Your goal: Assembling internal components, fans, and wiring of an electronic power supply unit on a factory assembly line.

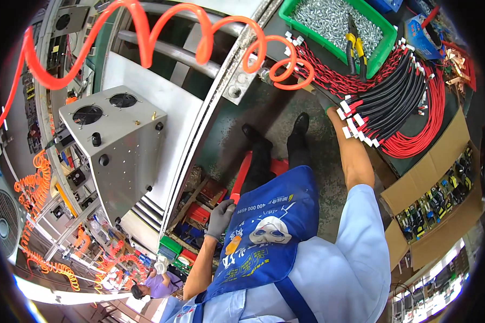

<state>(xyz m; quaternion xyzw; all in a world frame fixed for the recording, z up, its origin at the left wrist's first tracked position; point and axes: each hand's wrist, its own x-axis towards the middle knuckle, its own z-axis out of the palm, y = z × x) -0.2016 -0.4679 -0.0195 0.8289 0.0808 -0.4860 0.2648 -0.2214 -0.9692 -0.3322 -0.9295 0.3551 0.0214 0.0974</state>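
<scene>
My left hand (220,218), in a grey glove, is held low beside my blue apron (272,226). Its fingers are curled closed, and whatever is inside them, if anything, cannot be made out. My right arm reaches forward to the bench on the right. The dark-gloved right hand (323,100) is beside the white connectors of a bundle of black cables (388,105); its fingers are mostly hidden. Red-and-black twisted wires (328,67) and coiled red wires (423,134) lie around that bundle.
A green bin of screws (328,21) with yellow-handled pliers (355,48) stands on the bench. Below is an open cardboard box (431,183) of parts. At left, a grey metal cabinet (124,145) with fans sits on the line. An orange coiled air hose (205,37) hangs across. A co-worker (159,282) is farther off.
</scene>
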